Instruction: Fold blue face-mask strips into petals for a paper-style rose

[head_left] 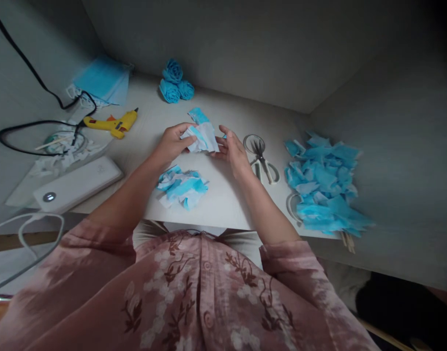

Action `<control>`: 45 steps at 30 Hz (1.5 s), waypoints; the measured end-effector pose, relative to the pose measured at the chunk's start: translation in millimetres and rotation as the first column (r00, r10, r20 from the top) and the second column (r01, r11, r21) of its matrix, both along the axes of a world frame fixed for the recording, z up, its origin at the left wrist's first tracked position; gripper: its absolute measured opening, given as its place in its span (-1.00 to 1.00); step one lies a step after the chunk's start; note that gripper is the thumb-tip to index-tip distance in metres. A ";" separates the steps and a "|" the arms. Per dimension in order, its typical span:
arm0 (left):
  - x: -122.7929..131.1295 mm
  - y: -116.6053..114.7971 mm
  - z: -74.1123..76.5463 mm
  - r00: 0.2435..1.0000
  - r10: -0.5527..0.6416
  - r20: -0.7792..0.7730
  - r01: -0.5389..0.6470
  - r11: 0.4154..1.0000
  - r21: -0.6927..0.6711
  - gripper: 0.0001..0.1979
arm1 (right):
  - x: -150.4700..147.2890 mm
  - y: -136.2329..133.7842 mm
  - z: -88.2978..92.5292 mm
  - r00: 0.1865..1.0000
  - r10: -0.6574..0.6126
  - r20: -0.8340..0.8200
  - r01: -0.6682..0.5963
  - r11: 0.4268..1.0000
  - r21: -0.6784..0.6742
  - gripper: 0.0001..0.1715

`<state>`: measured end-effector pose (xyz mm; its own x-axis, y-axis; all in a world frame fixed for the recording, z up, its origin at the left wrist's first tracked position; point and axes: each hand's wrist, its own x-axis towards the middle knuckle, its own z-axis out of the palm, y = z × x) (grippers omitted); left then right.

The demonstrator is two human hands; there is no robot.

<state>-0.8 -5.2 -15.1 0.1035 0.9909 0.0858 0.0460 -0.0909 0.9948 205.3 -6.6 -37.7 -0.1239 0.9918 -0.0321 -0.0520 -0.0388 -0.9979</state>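
My left hand (175, 145) pinches a crumpled piece of blue and white mask fabric (205, 138) between thumb and fingers, held above the table. A blue strip stands up from its far side. On the right of the fabric is my right hand (233, 150), thumb and fingers apart, with fingertips at the fabric's edge. A small bit of blue shows between its thumb and fingers; whether it belongs to the same piece I cannot tell. Just below my hands lies a small heap of blue and white fabric pieces (183, 186).
Three blue fabric roses (172, 73) stand at the back. To the left are blue face masks (101, 80), a yellow glue gun (117, 123), white scraps (68, 151) and a white power bank (80, 183). Scissors (262, 163) and a large blue fabric pile (322, 178) lie right.
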 end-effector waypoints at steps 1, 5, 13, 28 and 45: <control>-0.2 -0.2 0.6 1.000 -0.002 -0.001 0.002 1.000 0.003 -0.71 | 0.3 0.0 0.7 0.999 0.021 -0.038 -0.021 1.000 -0.019 -0.08; -1.2 0.6 0.1 0.999 -0.034 -0.008 0.034 0.999 0.020 -0.67 | 0.7 -4.6 7.4 0.987 0.099 -0.124 -0.104 0.994 -0.034 -0.10; -1.6 -1.0 1.4 0.993 -0.109 -0.046 0.111 0.993 0.031 -0.60 | -3.2 -6.3 -1.7 0.987 0.127 0.103 -0.139 0.984 0.116 -0.21; -48.1 10.5 8.6 0.800 -0.421 -0.428 0.402 0.905 -0.141 -0.73 | 3.6 1.3 -0.1 0.989 0.027 -0.149 -0.040 0.996 -0.085 -0.66; 0.3 -8.4 4.3 0.992 -0.125 -0.034 0.125 0.992 0.019 -0.66 | -1.4 -15.5 5.9 0.935 0.214 0.282 -0.277 0.939 0.205 -0.12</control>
